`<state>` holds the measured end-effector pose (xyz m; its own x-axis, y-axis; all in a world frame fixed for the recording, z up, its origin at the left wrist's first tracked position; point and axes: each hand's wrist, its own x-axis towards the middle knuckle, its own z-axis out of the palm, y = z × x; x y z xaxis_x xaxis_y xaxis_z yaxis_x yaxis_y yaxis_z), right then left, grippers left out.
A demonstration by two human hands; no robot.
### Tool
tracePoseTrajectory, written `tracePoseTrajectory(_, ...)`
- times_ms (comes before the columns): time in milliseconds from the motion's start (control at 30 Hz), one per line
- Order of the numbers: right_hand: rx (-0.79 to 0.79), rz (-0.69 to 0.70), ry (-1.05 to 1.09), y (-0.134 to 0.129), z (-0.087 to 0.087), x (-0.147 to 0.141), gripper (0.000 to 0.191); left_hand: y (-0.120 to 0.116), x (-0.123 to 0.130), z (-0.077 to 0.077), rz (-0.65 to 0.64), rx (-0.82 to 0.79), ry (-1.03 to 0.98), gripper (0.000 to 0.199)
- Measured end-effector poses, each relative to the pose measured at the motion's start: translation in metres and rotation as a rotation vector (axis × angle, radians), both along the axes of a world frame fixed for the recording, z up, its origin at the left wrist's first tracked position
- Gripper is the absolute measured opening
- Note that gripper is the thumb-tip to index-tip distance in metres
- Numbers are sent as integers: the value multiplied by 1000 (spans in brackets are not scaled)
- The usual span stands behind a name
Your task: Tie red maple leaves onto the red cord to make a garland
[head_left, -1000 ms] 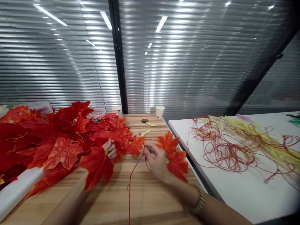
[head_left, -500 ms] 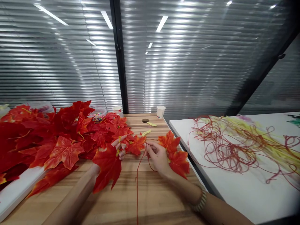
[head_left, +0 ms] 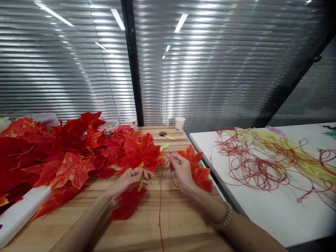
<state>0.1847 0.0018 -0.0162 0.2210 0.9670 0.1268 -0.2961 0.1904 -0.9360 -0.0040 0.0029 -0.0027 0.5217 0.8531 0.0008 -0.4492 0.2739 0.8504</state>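
Observation:
My left hand [head_left: 133,179] pinches a yellow stem [head_left: 142,171] of artificial maple leaves. A large orange-red maple leaf [head_left: 144,151] fans out just beyond its fingertips. Below that hand hangs a darker red leaf [head_left: 128,205], smeared by motion. My right hand [head_left: 181,171] is closed, with thumb and forefinger on a thin red cord [head_left: 161,199]. The cord loops at the fingertips, and one length runs down toward the table's front edge. Beside my right hand lie two orange-red leaves [head_left: 201,176], partly hidden behind it.
A heap of red maple leaves [head_left: 70,168] covers the left side. Paper cups [head_left: 180,124] and a tub of coloured beads [head_left: 109,129] stand at the back. Yellow scraps [head_left: 165,147] lie on the wooden table [head_left: 126,234]. Tangled red cord [head_left: 252,168] spreads over the white table [head_left: 265,217].
My left hand has turned over, and a large leaf now spreads beyond it while another leaf swings below. My right hand has shifted slightly right, still with the cord.

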Motion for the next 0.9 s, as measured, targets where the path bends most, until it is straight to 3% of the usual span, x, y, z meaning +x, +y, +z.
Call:
tracePoseTrajectory(133, -7, 12, 2, -1, 2, 0, 24, -4, 8, -9, -346, -29, 43, 13)
tracePoseTrajectory(233, -5, 8, -6, -2, 1, 0, 25, -12, 13, -9, -423, -87, -67, 15)
tracePoseTrajectory(467, -15, -35, 39, 1, 0, 0, 28, -8, 8, -5, -261, -96, -183, 14)
tracePoseTrajectory(600, -4, -46, 63, 1, 0, 1, 27, 2, 1, -2, -26, -121, -221, 10)
tracePoseTrajectory(900, -16, 109, -50, -6, -2, -6, 29, 18, -5, 10, 234, -120, -130, 18)
